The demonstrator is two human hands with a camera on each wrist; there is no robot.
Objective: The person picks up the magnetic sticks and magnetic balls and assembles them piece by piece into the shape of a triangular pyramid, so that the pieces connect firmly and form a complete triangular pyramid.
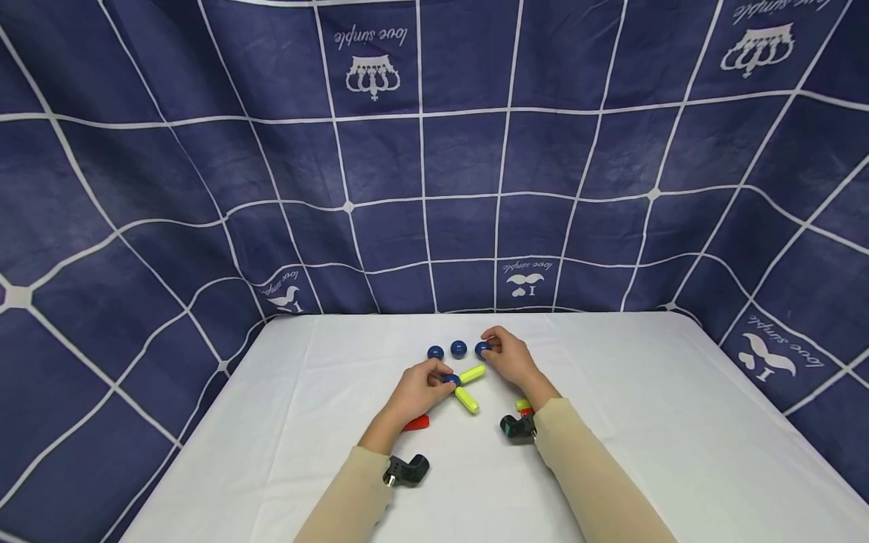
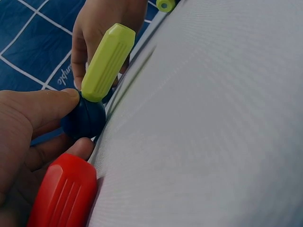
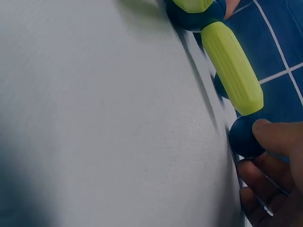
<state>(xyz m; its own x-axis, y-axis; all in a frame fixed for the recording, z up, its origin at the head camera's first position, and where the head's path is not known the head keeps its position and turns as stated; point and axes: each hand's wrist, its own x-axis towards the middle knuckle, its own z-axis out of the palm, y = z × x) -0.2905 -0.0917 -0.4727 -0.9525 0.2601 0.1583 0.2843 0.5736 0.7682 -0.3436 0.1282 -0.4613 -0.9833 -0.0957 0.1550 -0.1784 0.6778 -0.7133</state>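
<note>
My left hand (image 1: 421, 392) pinches a blue ball (image 2: 84, 119) between thumb and fingers, low over the white table. Two yellow-green ribbed rods (image 1: 471, 374) stick out from that ball in a V shape. Farther back, my right hand (image 1: 511, 358) holds another blue ball (image 3: 247, 137) by thumb and fingertips at the tabletop. In the head view a small gap shows between this ball and the tip of the far rod. A red rod (image 2: 64, 191) lies beside my left hand, partly hidden by it in the head view.
Two loose blue balls, one at the left (image 1: 435, 352) and one in the middle (image 1: 459, 348), sit behind my left hand. A yellow-green piece (image 1: 523, 405) and a red piece (image 1: 526, 412) lie partly covered by my right wrist. A dark blue curtain (image 1: 462, 158) surrounds the white table (image 1: 271, 452).
</note>
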